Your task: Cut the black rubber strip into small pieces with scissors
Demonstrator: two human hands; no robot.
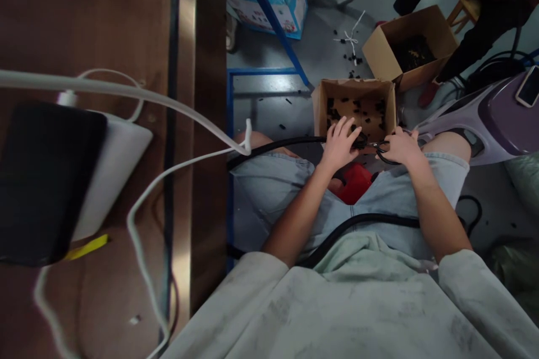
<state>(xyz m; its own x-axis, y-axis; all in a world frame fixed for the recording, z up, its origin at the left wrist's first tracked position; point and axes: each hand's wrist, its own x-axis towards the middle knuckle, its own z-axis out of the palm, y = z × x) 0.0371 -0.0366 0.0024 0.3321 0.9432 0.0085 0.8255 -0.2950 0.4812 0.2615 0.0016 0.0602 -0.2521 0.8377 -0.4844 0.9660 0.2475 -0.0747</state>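
Over my lap, my left hand (341, 146) is closed on a black cable (295, 141) near its end. My right hand (401, 147) is closed on scissors (382, 152) with dark handles, whose metal part lies between the two hands, touching or close to the cable end. Just beyond both hands is an open cardboard box (319, 115) with small black pieces inside. Another stretch of black cable (379, 219) crosses my thighs. A red object (354, 184) sits between my legs.
A brown table (126, 286) on the left holds a black device (46, 179) and white cables. A second box (381, 53) stands farther off, beside a seated person. At right is a purple-grey stool-like object (501, 118) with a phone. Black scraps litter the floor.
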